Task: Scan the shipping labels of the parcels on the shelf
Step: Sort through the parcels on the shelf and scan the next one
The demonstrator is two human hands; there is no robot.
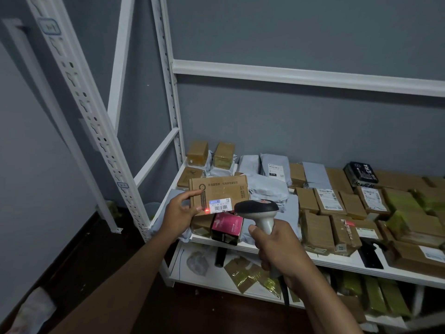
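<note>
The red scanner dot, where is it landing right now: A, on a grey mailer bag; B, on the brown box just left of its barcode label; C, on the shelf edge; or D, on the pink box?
B: the red dot glows on the brown cardboard box held up by the left hand, just left of its barcode label, while the right hand aims the scanner.
</note>
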